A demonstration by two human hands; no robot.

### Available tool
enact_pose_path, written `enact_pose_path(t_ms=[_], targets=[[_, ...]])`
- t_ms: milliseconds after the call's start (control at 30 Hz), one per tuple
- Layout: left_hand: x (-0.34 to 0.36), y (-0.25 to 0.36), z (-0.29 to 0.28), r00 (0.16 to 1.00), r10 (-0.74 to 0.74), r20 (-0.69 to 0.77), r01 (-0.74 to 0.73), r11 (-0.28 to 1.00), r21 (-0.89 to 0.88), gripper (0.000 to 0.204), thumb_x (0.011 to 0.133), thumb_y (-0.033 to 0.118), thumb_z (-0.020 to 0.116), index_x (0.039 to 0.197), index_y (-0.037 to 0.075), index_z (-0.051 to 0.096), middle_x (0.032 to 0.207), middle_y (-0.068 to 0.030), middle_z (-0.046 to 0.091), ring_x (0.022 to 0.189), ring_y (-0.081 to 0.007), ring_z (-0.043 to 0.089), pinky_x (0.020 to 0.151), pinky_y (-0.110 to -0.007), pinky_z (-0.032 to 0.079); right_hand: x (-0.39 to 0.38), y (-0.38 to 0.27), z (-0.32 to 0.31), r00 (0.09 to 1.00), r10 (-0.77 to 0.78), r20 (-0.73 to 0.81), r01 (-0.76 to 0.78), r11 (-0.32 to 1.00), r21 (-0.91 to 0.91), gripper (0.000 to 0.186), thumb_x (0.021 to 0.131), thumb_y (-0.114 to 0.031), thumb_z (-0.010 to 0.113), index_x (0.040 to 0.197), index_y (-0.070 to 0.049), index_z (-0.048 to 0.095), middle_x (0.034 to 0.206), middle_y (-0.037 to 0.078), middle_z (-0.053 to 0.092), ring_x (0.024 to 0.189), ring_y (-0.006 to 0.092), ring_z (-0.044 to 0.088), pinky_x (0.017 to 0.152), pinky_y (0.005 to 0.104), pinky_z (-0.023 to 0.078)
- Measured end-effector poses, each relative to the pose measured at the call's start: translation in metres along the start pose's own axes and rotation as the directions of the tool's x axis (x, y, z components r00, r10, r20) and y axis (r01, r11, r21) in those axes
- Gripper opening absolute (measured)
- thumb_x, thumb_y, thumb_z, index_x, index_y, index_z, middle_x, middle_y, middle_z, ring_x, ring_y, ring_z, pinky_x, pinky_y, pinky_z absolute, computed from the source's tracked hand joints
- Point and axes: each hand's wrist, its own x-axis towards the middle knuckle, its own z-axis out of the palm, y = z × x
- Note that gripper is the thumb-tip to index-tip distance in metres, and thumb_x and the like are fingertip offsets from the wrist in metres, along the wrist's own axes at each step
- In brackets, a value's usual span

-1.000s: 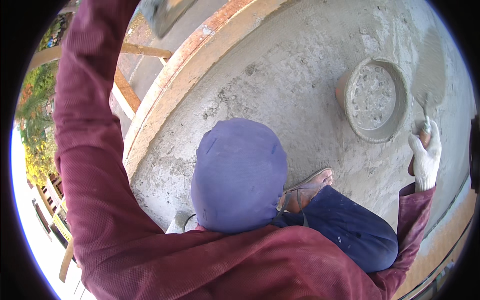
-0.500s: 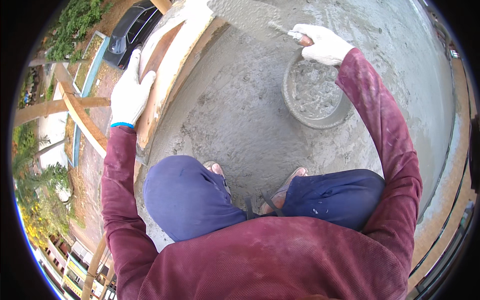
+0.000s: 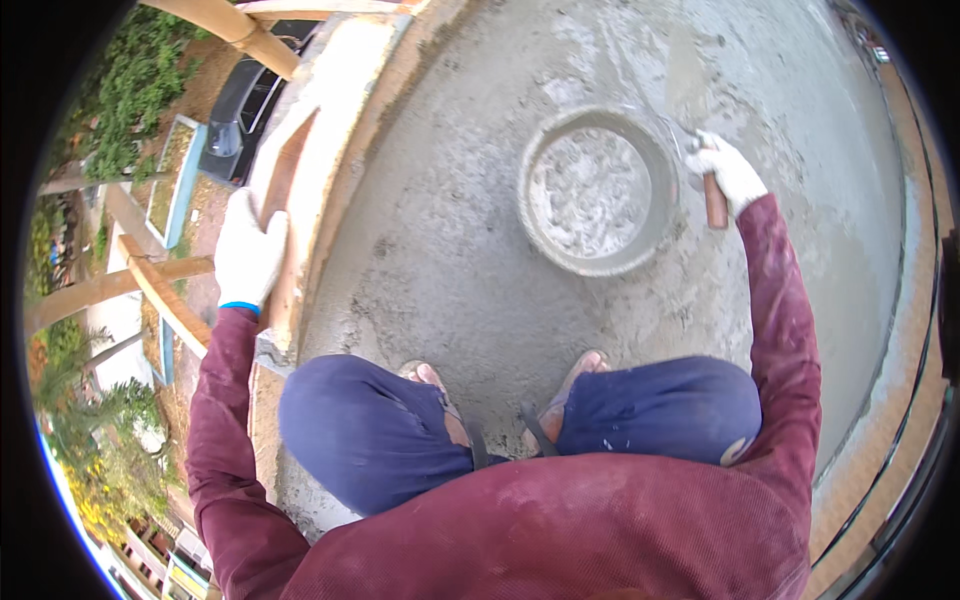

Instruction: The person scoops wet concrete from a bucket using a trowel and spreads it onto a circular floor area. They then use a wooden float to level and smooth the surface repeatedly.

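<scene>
The person squats on a grey, wet-looking cement floor [image 3: 440, 280], both hands in white gloves. At the floor's left edge, the left hand [image 3: 250, 255] lies along a wooden board [image 3: 308, 215], its fingers straight and its thumb spread apart; whether it presses on the wood, the view does not tell. The right hand [image 3: 728, 172] grasps a trowel [image 3: 716, 205] toward the floor's right edge, the wooden handle showing below the fist. The trowel's metal neck slants away toward the far edge, just beside a bucket's rim; its blade is seen too thinly to make out clearly.

The round bucket [image 3: 657, 205] stands upright on the floor, between the two hands but nearer the right one, with lumpy grey mortar [image 3: 590, 190] inside. Nearer the person, two feet [image 3: 430, 378] in sandals rest on the cement, below knees in blue trousers [image 3: 350, 425]. Beyond the floor's left edge are wooden poles [image 3: 165, 290], a dark car [image 3: 235, 115] and green foliage [image 3: 135, 90].
</scene>
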Motion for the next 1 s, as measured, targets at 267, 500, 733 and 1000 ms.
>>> enact_pose_path(t_ms=[267, 500, 733, 1000], targets=[[-0.013, -0.025, -0.009, 1.0, 0.004, -0.009, -0.003, 0.992, 0.125, 0.07, 0.097, 0.03, 0.069, 0.15, -0.008, 0.043, 0.139, -0.0304, 0.057, 0.132, -0.0451, 0.055, 0.113, -0.048, 0.044, -0.075, -0.135, 0.093, 0.998, 0.008, -0.068, 0.015, 0.943, 0.334, 0.031, 0.08, -0.002, 0.068, 0.11, -0.006, 0.059, 0.095, 0.005, 0.065, 0.081, 0.0167, 0.065, 0.074, 0.0321, 0.056], [-0.002, 0.031, -0.016, 0.957, -0.243, 0.157, 0.234, 0.97, 0.069, 0.051, 0.097, 0.023, 0.071, 0.14, 0.005, 0.049, 0.13, -0.0276, 0.06, 0.124, -0.0485, 0.059, 0.104, -0.054, 0.049, -0.15, -0.145, 0.145, 0.994, 0.096, -0.06, -0.083, 0.978, 0.19, 0.038, 0.074, -0.006, 0.075, 0.111, -0.002, 0.065, 0.092, -0.003, 0.061, 0.087, 0.0105, 0.057, 0.081, 0.0279, 0.049], [-0.007, -0.001, 0.006, 0.985, -0.166, 0.047, 0.157, 0.975, 0.157, 0.06, 0.095, 0.025, 0.074, 0.143, -0.002, 0.051, 0.127, -0.0277, 0.063, 0.12, -0.0456, 0.061, 0.102, -0.051, 0.051, -0.107, -0.198, 0.079, 0.891, 0.267, -0.366, -0.228, 0.962, 0.148, 0.044, 0.077, -0.005, 0.069, 0.12, 0.0, 0.066, 0.096, 0.002, 0.063, 0.087, 0.015, 0.059, 0.082, 0.0284, 0.05], [-0.002, 0.003, 0.008, 0.987, -0.157, 0.021, 0.153, 0.981, 0.121, 0.054, 0.09, 0.025, 0.078, 0.133, 0.003, 0.054, 0.118, -0.0248, 0.066, 0.11, -0.0457, 0.065, 0.092, -0.056, 0.054, -0.061, -0.216, 0.003, 0.839, 0.085, -0.538, -0.177, 0.977, -0.121, 0.027, 0.086, -0.015, 0.072, 0.11, -0.002, 0.068, 0.088, 0.001, 0.064, 0.078, 0.0138, 0.059, 0.075, 0.0319, 0.05]])
